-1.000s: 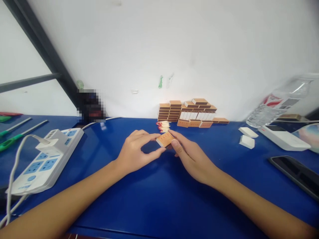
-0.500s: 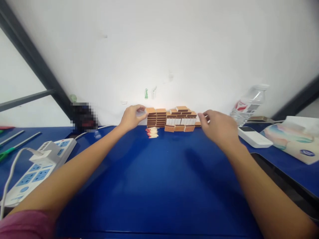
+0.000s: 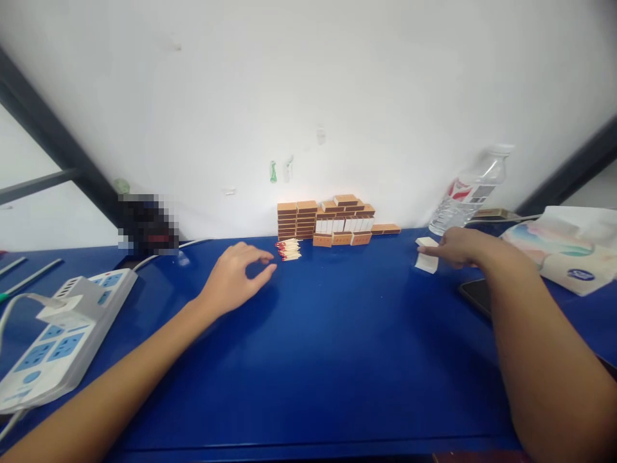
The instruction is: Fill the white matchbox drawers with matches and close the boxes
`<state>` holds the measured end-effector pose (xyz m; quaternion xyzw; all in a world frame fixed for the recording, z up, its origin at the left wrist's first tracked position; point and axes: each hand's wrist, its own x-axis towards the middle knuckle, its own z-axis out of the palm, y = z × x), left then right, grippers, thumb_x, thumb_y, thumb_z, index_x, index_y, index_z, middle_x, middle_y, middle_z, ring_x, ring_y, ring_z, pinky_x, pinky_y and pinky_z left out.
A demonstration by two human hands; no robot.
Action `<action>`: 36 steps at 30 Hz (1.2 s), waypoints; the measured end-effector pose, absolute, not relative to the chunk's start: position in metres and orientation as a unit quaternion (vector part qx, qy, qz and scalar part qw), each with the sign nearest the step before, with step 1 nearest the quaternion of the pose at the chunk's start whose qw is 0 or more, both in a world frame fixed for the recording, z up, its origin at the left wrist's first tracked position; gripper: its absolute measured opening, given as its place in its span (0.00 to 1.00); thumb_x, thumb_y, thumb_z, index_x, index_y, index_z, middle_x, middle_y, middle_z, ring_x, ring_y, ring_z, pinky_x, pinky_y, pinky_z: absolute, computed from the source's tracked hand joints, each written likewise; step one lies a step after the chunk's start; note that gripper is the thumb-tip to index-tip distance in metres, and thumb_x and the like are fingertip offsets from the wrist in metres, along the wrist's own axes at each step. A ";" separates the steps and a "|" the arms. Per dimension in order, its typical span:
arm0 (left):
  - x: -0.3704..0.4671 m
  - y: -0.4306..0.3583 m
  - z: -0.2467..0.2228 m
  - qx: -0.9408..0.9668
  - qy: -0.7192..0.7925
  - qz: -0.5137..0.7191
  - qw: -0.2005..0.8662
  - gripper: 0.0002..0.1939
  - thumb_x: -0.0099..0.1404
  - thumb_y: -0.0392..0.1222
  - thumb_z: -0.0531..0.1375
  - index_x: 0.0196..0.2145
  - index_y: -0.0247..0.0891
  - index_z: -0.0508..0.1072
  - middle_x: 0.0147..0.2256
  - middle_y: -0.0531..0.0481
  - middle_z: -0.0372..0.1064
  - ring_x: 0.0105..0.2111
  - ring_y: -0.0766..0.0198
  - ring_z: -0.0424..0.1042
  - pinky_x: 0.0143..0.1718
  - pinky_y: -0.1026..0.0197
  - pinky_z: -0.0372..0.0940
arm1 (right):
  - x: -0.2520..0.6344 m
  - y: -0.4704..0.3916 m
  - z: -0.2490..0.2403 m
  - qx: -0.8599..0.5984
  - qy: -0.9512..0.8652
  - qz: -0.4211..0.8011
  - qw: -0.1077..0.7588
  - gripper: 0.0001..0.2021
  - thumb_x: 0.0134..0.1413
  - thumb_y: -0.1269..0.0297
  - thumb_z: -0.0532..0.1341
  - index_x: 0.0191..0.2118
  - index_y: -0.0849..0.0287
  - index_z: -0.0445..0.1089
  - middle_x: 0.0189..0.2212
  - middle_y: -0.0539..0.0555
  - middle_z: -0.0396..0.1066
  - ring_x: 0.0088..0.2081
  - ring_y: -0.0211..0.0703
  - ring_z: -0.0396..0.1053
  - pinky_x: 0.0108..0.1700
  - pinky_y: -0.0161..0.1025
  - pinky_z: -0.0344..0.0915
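Observation:
My left hand [image 3: 237, 276] hovers over the blue table with thumb and fingers apart, holding nothing. Just beyond its fingertips lies a small pile of red-tipped matches [image 3: 289, 249]. Behind the pile, matchboxes [image 3: 296, 220] rise in two side-by-side columns. To their right stands a stepped wall of matchboxes [image 3: 344, 223], some upright with white sides showing. A low matchbox row [image 3: 385, 229] extends from its right end. On the right, my right hand [image 3: 456, 247] has its fingers on a small white box-like thing [image 3: 427, 256], partly covered by the fingers.
A clear plastic bottle [image 3: 470, 193] leans on the wall, near a tissue pack [image 3: 569, 247]. A dark phone-like slab [image 3: 475, 294] lies under my right forearm. At left are a white power strip [image 3: 72, 341] with a plugged-in charger and cables.
My left hand has drawn back from the matchbox columns and opened. My right hand has moved right, onto the white thing. The white screened device no longer shows in its earlier place.

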<state>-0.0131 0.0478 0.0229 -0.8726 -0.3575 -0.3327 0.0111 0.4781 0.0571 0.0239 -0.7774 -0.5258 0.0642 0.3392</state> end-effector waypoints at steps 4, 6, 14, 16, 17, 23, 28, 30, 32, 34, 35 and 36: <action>-0.027 0.039 0.012 -0.890 -0.333 -0.304 0.069 0.09 0.73 0.46 0.60 0.43 0.42 0.80 0.32 0.50 0.79 0.33 0.58 0.75 0.39 0.52 0.66 | 0.459 0.056 0.023 -0.847 -0.511 0.136 0.051 0.25 0.49 0.47 0.75 0.16 0.53 0.65 0.11 0.54 0.61 0.16 0.48 0.63 0.26 0.49 0.61; -0.029 0.041 0.008 -0.903 -0.309 -0.281 0.096 0.10 0.74 0.44 0.59 0.43 0.40 0.80 0.33 0.49 0.79 0.34 0.57 0.75 0.38 0.52 0.64 | 0.441 0.053 0.029 -0.829 -0.544 0.118 -0.043 0.25 0.55 0.50 0.72 0.15 0.54 0.65 0.12 0.56 0.64 0.18 0.47 0.65 0.29 0.48 0.61; -0.018 0.024 0.003 -0.922 -0.296 -0.245 0.041 0.23 0.72 0.58 0.62 0.56 0.40 0.75 0.40 0.46 0.78 0.41 0.54 0.77 0.49 0.49 0.67 | 0.284 0.004 0.039 -0.525 -0.828 0.111 0.162 0.13 0.60 0.50 0.68 0.41 0.54 0.72 0.34 0.53 0.77 0.34 0.46 0.73 0.35 0.41 0.62; -0.017 0.020 0.004 -0.932 -0.286 -0.222 0.021 0.31 0.69 0.63 0.64 0.59 0.38 0.73 0.43 0.44 0.77 0.43 0.52 0.76 0.51 0.47 0.68 | 0.252 -0.008 0.034 -0.469 -0.858 0.150 0.149 0.13 0.58 0.53 0.70 0.42 0.53 0.72 0.35 0.51 0.77 0.34 0.45 0.72 0.35 0.39 0.61; -0.017 0.020 0.004 -0.937 -0.281 -0.207 0.013 0.31 0.68 0.65 0.64 0.57 0.37 0.74 0.42 0.44 0.76 0.42 0.52 0.76 0.49 0.48 0.68 | 0.243 -0.010 0.033 -0.452 -0.865 0.167 0.143 0.14 0.57 0.52 0.71 0.42 0.53 0.72 0.36 0.50 0.77 0.35 0.44 0.72 0.35 0.39 0.60; -0.017 0.018 0.007 -0.949 -0.267 -0.165 -0.006 0.21 0.71 0.60 0.63 0.43 0.37 0.80 0.35 0.48 0.71 0.36 0.57 0.72 0.39 0.55 0.67 | 0.246 0.037 0.021 -0.457 -0.846 0.203 0.184 0.14 0.65 0.50 0.64 0.45 0.55 0.74 0.35 0.52 0.76 0.34 0.44 0.71 0.37 0.39 0.62; -0.013 0.013 0.006 -0.943 -0.282 -0.175 -0.031 0.25 0.68 0.56 0.65 0.54 0.34 0.76 0.39 0.48 0.73 0.39 0.56 0.74 0.43 0.54 0.68 | 0.242 0.083 0.008 -0.463 -0.864 0.115 0.162 0.10 0.63 0.60 0.65 0.45 0.58 0.74 0.36 0.54 0.74 0.35 0.44 0.68 0.38 0.39 0.60; -0.012 0.012 0.006 -0.942 -0.284 -0.175 -0.032 0.26 0.68 0.55 0.64 0.56 0.35 0.75 0.40 0.47 0.73 0.40 0.55 0.74 0.44 0.53 0.69 | 0.237 0.088 0.006 -0.464 -0.866 0.105 0.156 0.07 0.64 0.61 0.63 0.42 0.58 0.73 0.35 0.54 0.74 0.35 0.44 0.68 0.37 0.38 0.58; -0.012 0.011 0.004 -0.943 -0.281 -0.174 -0.027 0.25 0.69 0.55 0.63 0.55 0.35 0.76 0.39 0.47 0.73 0.39 0.55 0.74 0.43 0.53 0.69 | 0.233 0.088 0.006 -0.472 -0.861 0.110 0.151 0.06 0.65 0.62 0.62 0.40 0.58 0.72 0.34 0.54 0.73 0.34 0.43 0.67 0.37 0.38 0.58; -0.012 0.011 0.003 -0.946 -0.274 -0.174 -0.020 0.23 0.70 0.55 0.61 0.53 0.35 0.77 0.38 0.47 0.73 0.38 0.56 0.73 0.43 0.53 0.68 | 0.231 0.087 0.008 -0.478 -0.858 0.122 0.144 0.06 0.65 0.62 0.61 0.39 0.58 0.71 0.33 0.54 0.73 0.33 0.42 0.67 0.36 0.38 0.58; -0.012 0.011 0.002 -0.947 -0.271 -0.174 -0.018 0.22 0.70 0.54 0.61 0.51 0.35 0.77 0.38 0.47 0.73 0.38 0.56 0.73 0.43 0.53 0.68 | 0.230 0.086 0.009 -0.479 -0.857 0.126 0.140 0.06 0.65 0.62 0.61 0.39 0.58 0.71 0.33 0.54 0.73 0.33 0.42 0.67 0.36 0.37 0.57; -0.012 0.011 0.001 -0.947 -0.269 -0.173 -0.017 0.21 0.70 0.54 0.61 0.51 0.35 0.78 0.38 0.47 0.73 0.37 0.57 0.73 0.42 0.54 0.68 | 0.229 0.086 0.010 -0.480 -0.858 0.127 0.136 0.06 0.65 0.62 0.61 0.39 0.58 0.71 0.34 0.54 0.74 0.33 0.42 0.67 0.36 0.37 0.57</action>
